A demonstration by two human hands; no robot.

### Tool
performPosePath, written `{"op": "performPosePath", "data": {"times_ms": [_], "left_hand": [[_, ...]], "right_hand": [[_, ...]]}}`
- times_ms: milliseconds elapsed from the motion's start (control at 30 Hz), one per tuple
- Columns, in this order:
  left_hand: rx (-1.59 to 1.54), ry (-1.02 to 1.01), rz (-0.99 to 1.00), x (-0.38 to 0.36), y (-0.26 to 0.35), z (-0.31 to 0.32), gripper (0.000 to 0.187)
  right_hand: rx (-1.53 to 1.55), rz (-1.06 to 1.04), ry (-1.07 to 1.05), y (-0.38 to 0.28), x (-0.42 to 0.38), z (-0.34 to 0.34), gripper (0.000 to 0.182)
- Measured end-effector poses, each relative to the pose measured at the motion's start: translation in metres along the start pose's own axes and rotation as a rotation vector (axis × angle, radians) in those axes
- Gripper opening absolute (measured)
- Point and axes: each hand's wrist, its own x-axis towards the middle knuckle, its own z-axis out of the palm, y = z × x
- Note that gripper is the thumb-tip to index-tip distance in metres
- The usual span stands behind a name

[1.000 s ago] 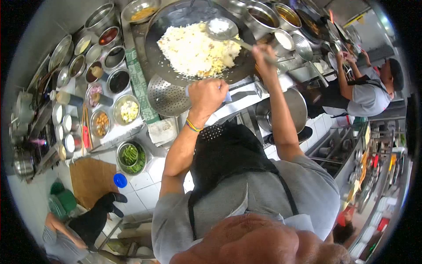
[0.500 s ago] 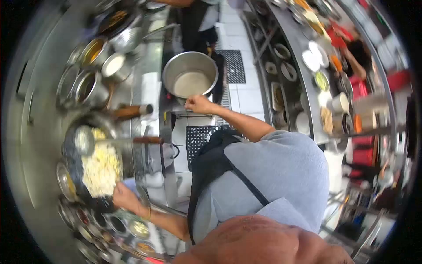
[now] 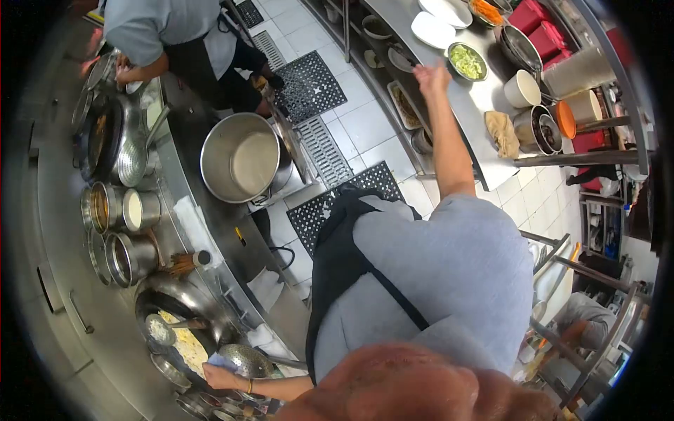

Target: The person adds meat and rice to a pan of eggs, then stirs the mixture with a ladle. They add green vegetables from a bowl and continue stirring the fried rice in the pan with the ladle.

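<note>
My left hand (image 3: pixel 223 377) is closed at the near edge of a wok (image 3: pixel 175 288), with a bluish cloth (image 3: pixel 222 361) beside the fingers. Pale yellow and white food (image 3: pixel 187 345) lies in the wok, looking like egg or sliced noodles. A ladle (image 3: pixel 161 328) rests in there too, its bowl holding something white and its handle free of either hand. Stretched out over the shelf counter, my right hand (image 3: pixel 432 78) has its fingers extended and slightly blurred, just short of a metal bowl of chopped greens (image 3: pixel 466 62).
A large steel pot (image 3: pixel 240 158) stands on the low counter edge. Steel pots of sauce (image 3: pixel 131 258) and white liquid (image 3: pixel 140 209) line the stove side. A co-worker (image 3: pixel 168 42) stands at another wok with a strainer (image 3: pixel 132 163). White plates (image 3: pixel 433 29) sit on the counter.
My right hand has gone from beside the large pot to the counter with the greens. The view has turned toward that counter. My left hand stays at the wok.
</note>
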Motion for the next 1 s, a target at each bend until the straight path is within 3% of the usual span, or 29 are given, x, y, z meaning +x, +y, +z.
{"op": "performPosePath", "data": {"times_ms": [67,233,333,400,467,500,533,567,600,633,667,733,800,833,867,933,1000], "left_hand": [[-0.001,-0.053,-0.113,0.012,-0.016,0.003,0.054],[0.064,-0.081,-0.178,0.022,-0.016,0.011,0.058],[0.049,-0.041,-0.119,0.024,-0.021,0.013,0.059],[0.132,-0.030,-0.062,0.030,-0.051,0.029,0.057],[-0.120,0.033,-0.008,0.013,0.001,0.002,0.048],[-0.022,0.030,-0.011,0.015,-0.034,0.023,0.049],[-0.089,-0.003,-0.137,0.009,-0.010,0.010,0.045],[-0.048,-0.054,-0.100,0.008,-0.007,0.008,0.041],[0.164,-0.001,0.138,0.009,-0.031,0.026,0.038],[-0.116,0.064,-0.067,0.006,0.006,0.009,0.037],[-0.121,0.072,-0.124,0.007,0.010,0.010,0.036],[-0.276,0.230,-0.048,0.005,0.018,0.011,0.037],[-0.267,0.170,-0.121,-0.004,0.031,-0.014,0.034],[-0.269,0.139,-0.120,-0.004,0.032,-0.018,0.034],[-0.299,0.086,-0.193,-0.002,0.039,-0.029,0.035],[-0.345,0.162,-0.131,-0.007,0.035,-0.023,0.036],[-0.326,0.112,-0.159,-0.012,0.033,-0.024,0.038]], "right_hand": [[0.310,0.236,0.123,-0.012,0.103,-0.027,0.062],[0.439,0.011,0.334,-0.039,0.141,-0.042,0.038],[0.295,0.006,0.207,-0.036,0.143,-0.067,0.037],[0.224,-0.078,0.152,-0.030,0.093,-0.068,0.038],[0.131,-0.103,-0.123,-0.009,0.049,-0.089,0.047],[0.010,-0.058,-0.253,-0.004,0.025,-0.094,0.055],[-0.067,-0.028,-0.308,0.004,-0.005,-0.089,0.056],[-0.248,0.011,-0.214,0.021,-0.024,-0.082,0.051],[-0.370,0.056,-0.207,0.035,-0.036,-0.076,0.045],[-0.568,0.034,-0.186,0.049,-0.079,-0.053,0.039],[-0.641,0.077,-0.293,0.064,-0.114,-0.033,0.035],[-0.699,0.179,-0.544,0.100,-0.186,0.013,0.032],[-0.713,0.281,-0.754,0.105,-0.295,0.069,0.030],[-0.508,0.356,-0.986,0.148,-0.296,0.083,0.032],[-0.454,0.413,-1.124,0.142,-0.367,0.110,0.036],[-0.468,0.599,-1.285,0.166,-0.450,0.150,0.038],[-0.403,0.595,-1.543,0.175,-0.542,0.177,0.044]]}}
